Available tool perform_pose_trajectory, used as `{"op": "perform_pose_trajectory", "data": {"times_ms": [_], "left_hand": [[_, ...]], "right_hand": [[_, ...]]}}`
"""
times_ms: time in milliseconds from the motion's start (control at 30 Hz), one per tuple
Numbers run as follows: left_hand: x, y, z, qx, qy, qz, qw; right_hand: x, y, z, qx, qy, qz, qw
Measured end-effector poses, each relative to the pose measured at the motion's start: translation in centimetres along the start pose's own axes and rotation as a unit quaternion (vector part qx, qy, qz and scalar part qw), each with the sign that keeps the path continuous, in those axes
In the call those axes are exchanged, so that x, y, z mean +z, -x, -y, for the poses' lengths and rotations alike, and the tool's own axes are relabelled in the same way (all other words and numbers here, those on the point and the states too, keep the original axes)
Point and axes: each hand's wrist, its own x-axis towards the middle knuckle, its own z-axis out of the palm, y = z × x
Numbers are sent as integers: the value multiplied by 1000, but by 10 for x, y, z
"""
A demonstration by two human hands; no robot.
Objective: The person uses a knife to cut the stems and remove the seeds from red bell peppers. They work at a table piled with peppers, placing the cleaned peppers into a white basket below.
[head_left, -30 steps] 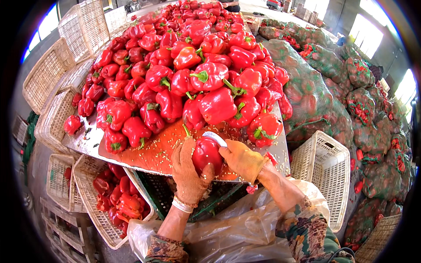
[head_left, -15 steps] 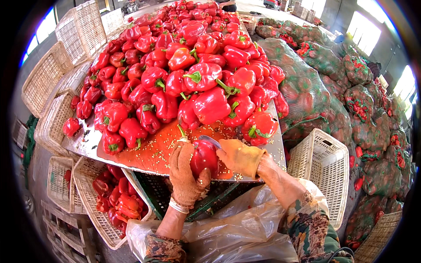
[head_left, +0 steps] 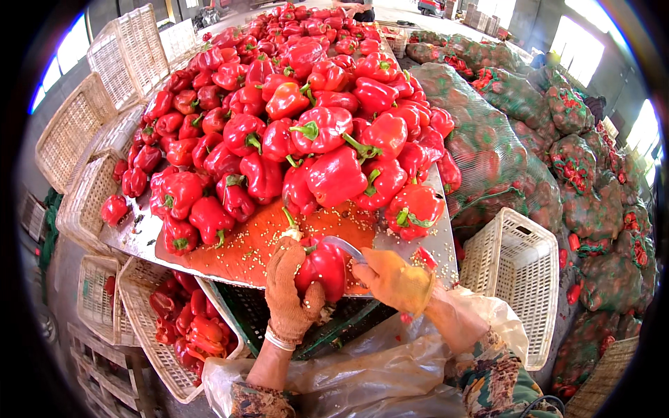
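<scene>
My left hand [head_left: 291, 292], in an orange-brown glove, is closed around a red bell pepper [head_left: 323, 270] at the near edge of the table. A green stem with a pale base [head_left: 291, 224] shows at the left fingertips; whether it is joined to the pepper cannot be told. My right hand [head_left: 398, 277], in a yellowish glove, grips a small knife [head_left: 341, 246]. Its curved blade lies against the pepper's top right side, and the handle is mostly hidden in the fist. Small red scraps [head_left: 424, 258] show beside the right hand.
A big heap of red peppers [head_left: 279, 104] covers the table [head_left: 132, 233], with seeds scattered in front. Left below stands a white crate [head_left: 143, 296] of cut peppers; a white crate [head_left: 533, 279] is at right. Filled mesh sacks [head_left: 481, 132] line the right side. A dark green crate [head_left: 244, 313] sits below.
My right hand has moved slightly right and down with the knife. The pepper has shifted a little left and down in my left hand. Red scraps now show near the right hand.
</scene>
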Motion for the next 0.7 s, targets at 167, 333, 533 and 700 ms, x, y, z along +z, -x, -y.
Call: {"op": "perform_pose_trajectory", "data": {"times_ms": [167,333,533,700], "left_hand": [[-3,2,2,13,6,15,1000],[1,6,6,3,25,-10,1000],[4,4,-2,31,-25,-20,999],[8,4,-3,-4,0,-19,1000]], "right_hand": [[13,10,0,-23,50,-39,998],[23,10,7,-174,175,-138,959],[32,26,5,-172,175,-124,962],[32,25,0,-221,178,-160,945]]}}
